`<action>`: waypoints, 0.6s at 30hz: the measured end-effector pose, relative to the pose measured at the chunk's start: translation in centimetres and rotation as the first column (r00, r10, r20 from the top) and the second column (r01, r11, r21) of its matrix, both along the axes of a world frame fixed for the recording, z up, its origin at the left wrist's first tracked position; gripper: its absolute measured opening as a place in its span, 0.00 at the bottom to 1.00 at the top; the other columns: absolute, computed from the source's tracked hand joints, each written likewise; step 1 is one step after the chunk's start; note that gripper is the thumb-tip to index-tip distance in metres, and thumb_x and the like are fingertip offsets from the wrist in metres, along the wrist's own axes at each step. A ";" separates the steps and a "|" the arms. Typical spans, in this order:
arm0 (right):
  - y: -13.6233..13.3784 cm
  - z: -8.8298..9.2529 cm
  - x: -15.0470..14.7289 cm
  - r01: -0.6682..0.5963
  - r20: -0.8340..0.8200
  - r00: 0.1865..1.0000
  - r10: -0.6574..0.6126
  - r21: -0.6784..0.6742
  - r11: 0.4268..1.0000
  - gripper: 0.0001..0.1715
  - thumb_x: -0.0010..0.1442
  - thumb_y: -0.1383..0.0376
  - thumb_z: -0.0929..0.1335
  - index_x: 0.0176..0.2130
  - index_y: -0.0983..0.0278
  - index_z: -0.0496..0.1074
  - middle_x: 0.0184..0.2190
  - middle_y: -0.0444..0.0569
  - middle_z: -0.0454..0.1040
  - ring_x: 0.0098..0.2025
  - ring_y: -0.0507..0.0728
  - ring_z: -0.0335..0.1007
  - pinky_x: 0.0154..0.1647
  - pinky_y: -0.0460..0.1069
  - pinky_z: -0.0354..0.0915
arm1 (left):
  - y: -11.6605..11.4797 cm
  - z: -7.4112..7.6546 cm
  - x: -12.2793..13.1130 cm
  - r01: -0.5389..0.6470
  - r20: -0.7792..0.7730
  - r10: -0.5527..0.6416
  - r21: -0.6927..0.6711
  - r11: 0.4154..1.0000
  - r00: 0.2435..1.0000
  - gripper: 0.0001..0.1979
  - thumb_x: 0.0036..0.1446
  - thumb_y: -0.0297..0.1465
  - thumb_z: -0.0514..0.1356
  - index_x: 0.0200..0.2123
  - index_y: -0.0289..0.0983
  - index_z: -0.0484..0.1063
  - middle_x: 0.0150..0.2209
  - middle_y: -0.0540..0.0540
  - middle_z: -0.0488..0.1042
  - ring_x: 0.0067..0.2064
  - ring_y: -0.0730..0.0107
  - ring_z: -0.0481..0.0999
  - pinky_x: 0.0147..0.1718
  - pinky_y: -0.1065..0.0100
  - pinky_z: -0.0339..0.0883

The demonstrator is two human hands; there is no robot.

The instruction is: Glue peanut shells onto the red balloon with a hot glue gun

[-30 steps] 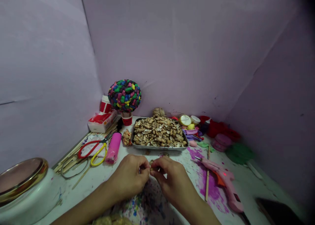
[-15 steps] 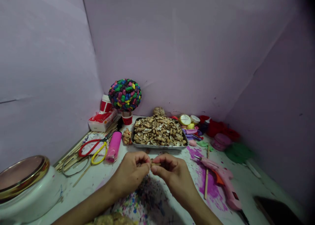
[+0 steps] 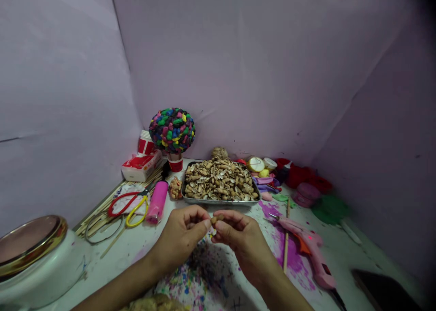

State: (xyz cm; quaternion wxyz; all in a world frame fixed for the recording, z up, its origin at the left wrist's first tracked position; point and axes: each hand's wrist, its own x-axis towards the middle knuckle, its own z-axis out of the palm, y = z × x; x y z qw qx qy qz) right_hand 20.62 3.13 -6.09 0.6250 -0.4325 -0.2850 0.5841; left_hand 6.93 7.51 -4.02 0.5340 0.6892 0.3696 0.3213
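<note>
My left hand (image 3: 182,238) and my right hand (image 3: 238,238) meet over the paint-stained table (image 3: 136,247), fingers curled. Between their fingertips they pinch a small brown peanut shell (image 3: 216,219). Just beyond the hands stands a metal tray (image 3: 218,201) heaped with peanut shells (image 3: 220,181). A few loose peanuts (image 3: 175,188) lie left of the tray.
A pink glue gun (image 3: 308,252) and a wooden stick (image 3: 286,238) lie to the right. On the left are a pink lighter (image 3: 157,202), scissors (image 3: 131,205), skewers (image 3: 98,215) and a gold-rimmed white bowl (image 3: 37,256). A multicoloured ball (image 3: 172,130) on a red cup stands at the back.
Both hands have lifted slightly and drawn a little closer to me, still working the shell between the fingertips. The shell now shows above my right thumb.
</note>
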 end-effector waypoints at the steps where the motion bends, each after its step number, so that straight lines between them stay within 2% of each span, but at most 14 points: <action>1: 0.0 0.1 -0.1 0.019 0.026 0.999 -0.020 0.006 1.000 0.15 0.34 0.64 0.77 0.27 0.64 0.77 0.22 0.43 0.77 0.23 0.49 0.70 0.26 0.46 0.68 | 0.1 0.0 0.0 -0.003 -0.012 0.003 -0.002 1.000 1.000 0.09 0.50 0.34 0.56 0.25 0.34 0.68 0.21 0.52 0.65 0.23 0.76 0.61 0.22 0.74 0.54; 7: -0.1 0.6 -0.3 0.089 0.181 0.979 -0.097 0.050 0.995 0.13 0.38 0.66 0.75 0.29 0.65 0.79 0.18 0.42 0.75 0.19 0.49 0.66 0.23 0.46 0.65 | 0.1 -0.3 0.0 -0.005 -0.078 0.006 0.019 1.000 0.997 0.10 0.49 0.35 0.58 0.26 0.33 0.69 0.21 0.52 0.64 0.23 0.76 0.60 0.22 0.74 0.53; 10: -0.2 0.5 -0.5 0.115 0.217 0.968 -0.126 0.063 0.991 0.10 0.40 0.67 0.74 0.29 0.64 0.78 0.19 0.42 0.76 0.19 0.50 0.67 0.22 0.46 0.65 | 0.2 -0.4 0.1 0.000 -0.021 0.000 0.021 1.000 1.000 0.11 0.50 0.36 0.57 0.26 0.33 0.70 0.20 0.53 0.63 0.22 0.77 0.59 0.21 0.74 0.53; 13: -0.3 0.4 -0.7 0.137 0.245 0.958 -0.151 0.074 0.988 0.10 0.41 0.68 0.73 0.30 0.63 0.78 0.19 0.42 0.76 0.19 0.50 0.67 0.23 0.46 0.64 | 0.2 -0.3 0.3 0.006 0.025 -0.005 -0.063 0.998 1.000 0.13 0.52 0.38 0.54 0.24 0.34 0.67 0.17 0.55 0.62 0.16 0.80 0.56 0.16 0.75 0.49; 15: -0.4 0.4 -0.7 0.133 0.253 0.956 -0.149 0.081 0.988 0.10 0.41 0.67 0.73 0.30 0.64 0.77 0.20 0.42 0.76 0.20 0.50 0.68 0.24 0.46 0.65 | 0.2 -0.1 0.4 -0.011 0.014 0.012 -0.093 0.996 1.000 0.14 0.52 0.39 0.54 0.24 0.34 0.66 0.17 0.55 0.63 0.14 0.81 0.56 0.14 0.75 0.48; 18: -0.5 0.4 -0.7 0.108 0.253 0.959 -0.127 0.090 0.990 0.12 0.40 0.64 0.74 0.30 0.64 0.76 0.21 0.43 0.75 0.23 0.51 0.68 0.26 0.47 0.65 | 0.1 -0.1 0.4 -0.064 -0.033 0.063 -0.049 0.997 0.997 0.11 0.51 0.37 0.55 0.23 0.35 0.67 0.14 0.56 0.61 0.14 0.79 0.56 0.14 0.75 0.50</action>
